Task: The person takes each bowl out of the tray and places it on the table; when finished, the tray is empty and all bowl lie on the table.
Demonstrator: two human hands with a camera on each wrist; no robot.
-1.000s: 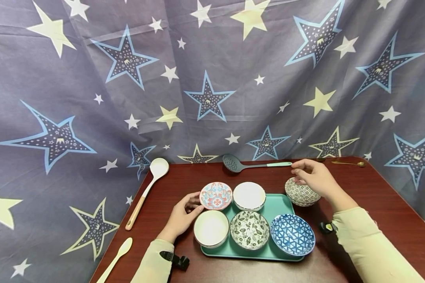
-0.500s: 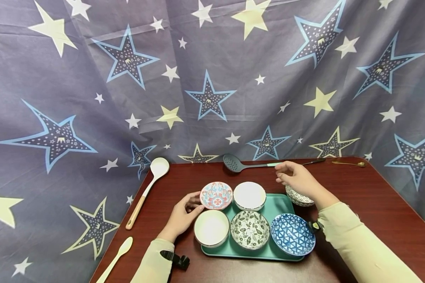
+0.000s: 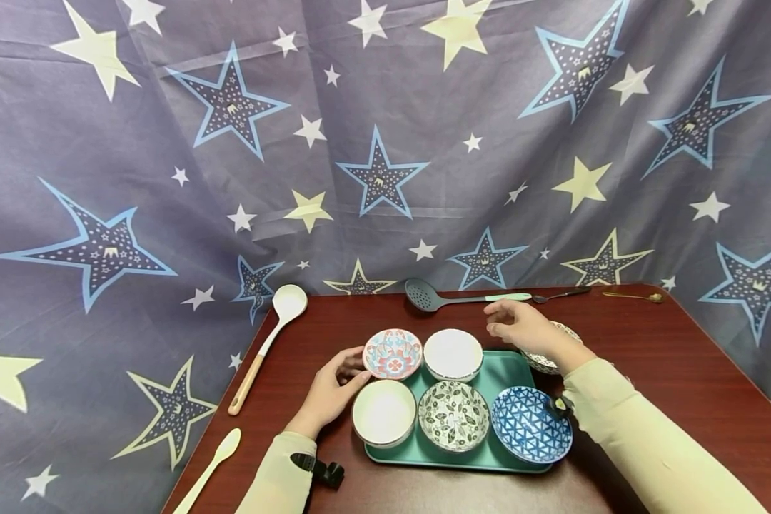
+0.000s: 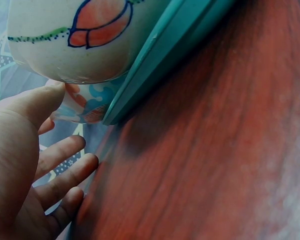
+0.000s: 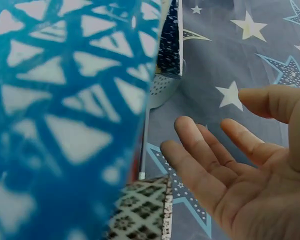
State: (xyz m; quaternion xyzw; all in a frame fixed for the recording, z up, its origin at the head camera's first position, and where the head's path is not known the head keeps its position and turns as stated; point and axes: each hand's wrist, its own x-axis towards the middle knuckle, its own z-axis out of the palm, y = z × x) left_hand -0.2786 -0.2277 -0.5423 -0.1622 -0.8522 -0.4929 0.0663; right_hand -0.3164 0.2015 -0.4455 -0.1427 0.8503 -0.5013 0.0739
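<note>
My left hand [image 3: 330, 392] is at the left side of a red-and-blue patterned bowl [image 3: 392, 355], thumb and index finger by its wall. In the left wrist view, the other fingers [image 4: 72, 175] spread loosely, apart from it. A cream bowl [image 3: 384, 414], its outside painted with a red flower [image 4: 102, 22], stands in front. My right hand [image 3: 527, 332] hovers empty, fingers loosely bent, partly hiding a diamond-patterned bowl [image 3: 542, 364] beside the teal tray [image 3: 514, 368]. On the tray also stand a white bowl [image 3: 452, 355], a leaf-patterned bowl [image 3: 453, 416] and a blue triangle-patterned bowl [image 3: 520, 432].
Along the back edge lie a grey slotted spoon [image 3: 424, 296], a small dark spoon [image 3: 562, 294] and a thin gold spoon [image 3: 632, 295]. A white ladle with a wooden handle [image 3: 250, 382] and a cream spoon [image 3: 215, 460] lie at the left. A starry cloth hangs behind.
My right hand has moved left from over the diamond-patterned bowl, towards the white bowl, holding nothing. My left hand and the bowls have stayed in place.
</note>
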